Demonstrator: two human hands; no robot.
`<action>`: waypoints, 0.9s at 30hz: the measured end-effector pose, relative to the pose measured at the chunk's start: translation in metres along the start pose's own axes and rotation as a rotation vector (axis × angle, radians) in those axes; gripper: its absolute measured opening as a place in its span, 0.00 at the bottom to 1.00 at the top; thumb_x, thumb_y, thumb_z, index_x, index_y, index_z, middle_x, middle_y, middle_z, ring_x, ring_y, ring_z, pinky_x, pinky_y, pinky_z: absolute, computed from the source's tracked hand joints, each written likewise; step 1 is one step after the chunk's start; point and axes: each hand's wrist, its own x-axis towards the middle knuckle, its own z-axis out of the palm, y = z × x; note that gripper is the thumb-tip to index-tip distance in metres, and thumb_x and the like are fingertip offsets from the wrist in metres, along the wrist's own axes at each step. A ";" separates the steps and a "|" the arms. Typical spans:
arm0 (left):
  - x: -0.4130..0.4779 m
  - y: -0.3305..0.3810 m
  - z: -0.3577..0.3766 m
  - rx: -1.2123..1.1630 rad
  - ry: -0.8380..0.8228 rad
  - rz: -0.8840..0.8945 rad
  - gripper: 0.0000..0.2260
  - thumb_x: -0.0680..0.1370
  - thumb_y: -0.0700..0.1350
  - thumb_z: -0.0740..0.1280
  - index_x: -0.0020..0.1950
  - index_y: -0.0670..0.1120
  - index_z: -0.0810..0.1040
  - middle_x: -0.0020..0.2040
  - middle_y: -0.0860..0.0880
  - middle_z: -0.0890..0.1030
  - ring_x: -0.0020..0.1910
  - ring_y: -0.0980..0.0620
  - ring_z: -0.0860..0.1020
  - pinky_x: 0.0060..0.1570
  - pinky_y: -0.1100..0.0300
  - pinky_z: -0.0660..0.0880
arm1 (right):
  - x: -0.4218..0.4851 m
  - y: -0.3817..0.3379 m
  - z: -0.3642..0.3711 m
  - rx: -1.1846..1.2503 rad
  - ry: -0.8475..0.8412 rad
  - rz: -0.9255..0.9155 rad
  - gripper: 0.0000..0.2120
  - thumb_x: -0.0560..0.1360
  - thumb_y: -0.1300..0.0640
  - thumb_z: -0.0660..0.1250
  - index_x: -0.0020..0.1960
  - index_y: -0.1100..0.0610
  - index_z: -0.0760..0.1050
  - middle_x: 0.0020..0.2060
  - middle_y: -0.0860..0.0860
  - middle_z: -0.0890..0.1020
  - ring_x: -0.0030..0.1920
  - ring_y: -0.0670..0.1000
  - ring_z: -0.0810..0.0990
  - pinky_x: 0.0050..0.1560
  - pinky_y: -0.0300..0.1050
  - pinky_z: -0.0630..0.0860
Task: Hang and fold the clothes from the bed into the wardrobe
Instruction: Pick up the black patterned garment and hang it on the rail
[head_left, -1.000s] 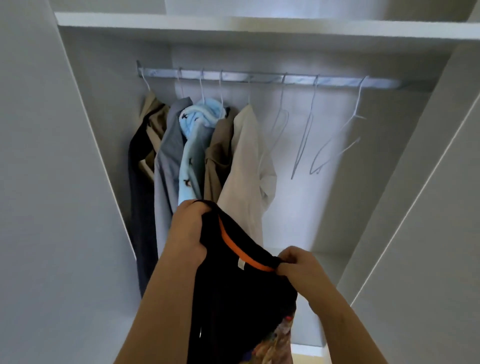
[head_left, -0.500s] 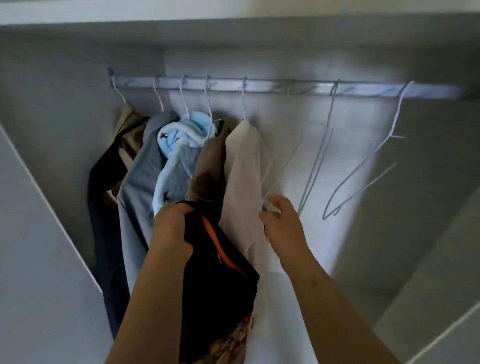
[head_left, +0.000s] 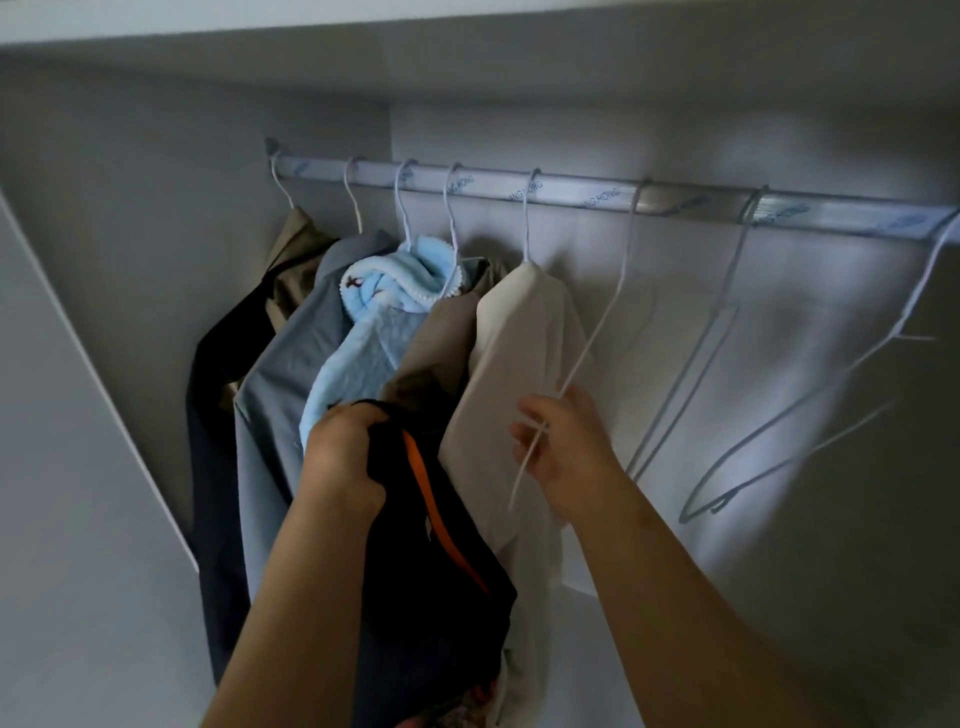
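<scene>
left hand (head_left: 343, 457): raised in front of the hung clothes, curled tight round the bunched top of the black garment (head_left: 431, 597), gripping it from the left side
right hand (head_left: 566, 447): raised just right of the left hand, in front of the cream garment (head_left: 519, 353), pinching the sloping arm of the white wire hanger (head_left: 588, 345) between thumb and fingers
black garment: not yet on any hanger; held up by the left hand alone, hanging down between the two forearms, in front of the brown and cream garments; crossed by an orange strip (head_left: 441, 519) running down from the grip; some patterned cloth at its lower edge, too little in view to tell more
white wire hanger: hooked over the rail (head_left: 571, 195), tilted, carrying no clothing, lower arm passing through the right hand and out below it
rail: metal, printed with lettering, running across the wardrobe beneath the top shelf (head_left: 467, 21)
hung clothes, left to right: khaki garment (head_left: 296, 254) with a dark navy one (head_left: 218, 415) trailing below it, grey shirt (head_left: 280, 384), light blue fleece (head_left: 374, 332), brown garment (head_left: 436, 338), cream garment; crowded together on the left half of the rail, each on a white hanger
other hangers: second hanger (head_left: 691, 374) seen nearly edge-on just right of the held one; third hanger (head_left: 810, 410) further right, swung at a slant and blurred
wardrobe: pale grey inside, side panel (head_left: 78, 467) at the left
</scene>
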 end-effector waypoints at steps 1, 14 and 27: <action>0.006 -0.002 -0.002 0.028 -0.030 -0.049 0.18 0.77 0.37 0.60 0.68 0.38 0.70 0.57 0.36 0.77 0.49 0.43 0.75 0.54 0.52 0.69 | 0.001 -0.002 -0.001 -0.003 0.008 -0.027 0.13 0.77 0.64 0.58 0.58 0.52 0.68 0.37 0.52 0.74 0.24 0.45 0.71 0.21 0.34 0.66; 0.002 0.001 -0.005 -0.033 -0.055 -0.115 0.06 0.74 0.35 0.62 0.49 0.41 0.77 0.33 0.45 0.76 0.31 0.49 0.75 0.32 0.59 0.72 | -0.016 -0.017 -0.001 -0.251 0.091 -0.233 0.09 0.80 0.59 0.56 0.44 0.51 0.71 0.27 0.49 0.65 0.18 0.41 0.61 0.17 0.34 0.59; -0.008 0.000 -0.066 0.080 -0.103 -0.181 0.07 0.77 0.37 0.60 0.39 0.41 0.71 0.35 0.44 0.73 0.33 0.49 0.72 0.40 0.57 0.72 | -0.085 0.043 0.016 -0.330 0.250 -0.210 0.08 0.78 0.58 0.61 0.54 0.51 0.76 0.27 0.47 0.68 0.21 0.41 0.65 0.20 0.32 0.62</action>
